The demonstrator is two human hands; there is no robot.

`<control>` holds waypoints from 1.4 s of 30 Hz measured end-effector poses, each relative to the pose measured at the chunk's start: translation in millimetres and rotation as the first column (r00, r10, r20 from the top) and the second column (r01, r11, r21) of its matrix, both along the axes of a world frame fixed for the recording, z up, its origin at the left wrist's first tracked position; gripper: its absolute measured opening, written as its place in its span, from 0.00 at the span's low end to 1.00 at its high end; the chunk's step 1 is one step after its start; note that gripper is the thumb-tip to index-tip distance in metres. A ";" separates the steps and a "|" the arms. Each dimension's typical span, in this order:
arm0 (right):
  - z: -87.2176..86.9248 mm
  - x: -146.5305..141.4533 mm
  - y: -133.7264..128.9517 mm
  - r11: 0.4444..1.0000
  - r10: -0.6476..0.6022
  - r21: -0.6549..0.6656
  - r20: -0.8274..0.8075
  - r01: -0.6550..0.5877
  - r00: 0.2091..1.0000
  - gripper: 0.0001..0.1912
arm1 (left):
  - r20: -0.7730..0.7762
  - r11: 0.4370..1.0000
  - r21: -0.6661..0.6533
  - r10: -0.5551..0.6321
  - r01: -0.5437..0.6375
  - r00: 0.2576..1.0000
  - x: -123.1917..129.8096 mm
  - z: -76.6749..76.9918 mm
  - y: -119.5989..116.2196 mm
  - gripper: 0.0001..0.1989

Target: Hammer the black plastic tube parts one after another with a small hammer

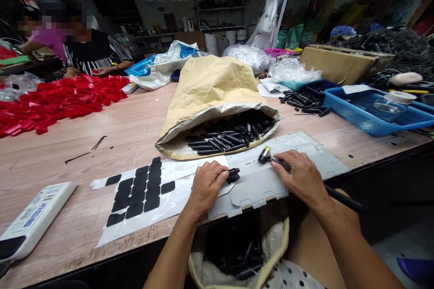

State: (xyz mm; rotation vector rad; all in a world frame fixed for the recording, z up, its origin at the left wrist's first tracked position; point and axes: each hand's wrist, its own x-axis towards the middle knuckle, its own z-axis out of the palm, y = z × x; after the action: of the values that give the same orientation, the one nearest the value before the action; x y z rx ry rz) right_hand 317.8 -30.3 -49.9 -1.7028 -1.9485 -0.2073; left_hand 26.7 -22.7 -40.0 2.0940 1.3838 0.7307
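Observation:
My left hand (pixel 209 184) grips a short black part (pixel 233 175) whose end sticks out past the thumb, over a grey board (pixel 257 185) at the table's front edge. In my right hand (pixel 301 176) is a small hammer (pixel 264 155) with a metal and yellow head, held just above the board; its black handle runs back under the wrist. Left of my hands lies a white sheet with black rounded squares (pixel 136 192). Behind them, an open paper sack (pixel 217 81) shows many black tubes (pixel 220 141) inside.
Red parts (pixel 61 101) are heaped at the left, near two people. A white box-like device (pixel 37 216) lies front left. On the right stand a blue basket (pixel 373 115) and loose black parts (pixel 301 101). Another sack (pixel 285 244) hangs open below the table edge.

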 end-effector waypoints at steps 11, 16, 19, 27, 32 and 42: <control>-6.8 -13.4 -4.5 0.990 -0.128 0.072 0.161 0.118 0.979 0.09 | 0.018 0.894 -0.278 -0.360 0.351 0.933 10.6 8.1 -103.6 0.08; -7.1 -13.1 -5.8 0.992 -0.122 0.059 0.164 0.114 0.979 0.09 | -0.391 0.863 -0.486 -0.072 -0.139 0.917 5.8 -59.9 -135.3 0.14; -7.0 -13.4 -6.6 0.991 -0.124 0.065 0.170 0.114 0.978 0.09 | -0.390 0.866 -0.487 -0.099 -0.114 0.916 10.0 -51.5 -138.4 0.15; -9.2 -12.6 -6.1 0.989 -0.131 0.095 0.189 0.115 0.973 0.09 | -0.124 0.992 -0.101 0.062 -0.075 0.990 6.2 60.3 -20.0 0.13; -8.1 -13.0 -6.5 0.990 -0.128 0.076 0.186 0.116 0.974 0.09 | -0.387 0.892 0.173 0.452 -0.419 0.803 -30.3 54.1 95.2 0.21; -7.7 -13.3 -5.4 0.990 -0.133 0.070 0.180 0.122 0.975 0.09 | -0.575 0.900 0.047 0.380 -0.434 0.725 -50.4 50.2 120.7 0.17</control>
State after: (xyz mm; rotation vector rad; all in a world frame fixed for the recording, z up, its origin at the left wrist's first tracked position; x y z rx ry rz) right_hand 304.4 -35.7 -57.6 -1.8276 -1.9411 -0.4808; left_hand -23.7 98.0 10.2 2.0348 2.2151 0.1599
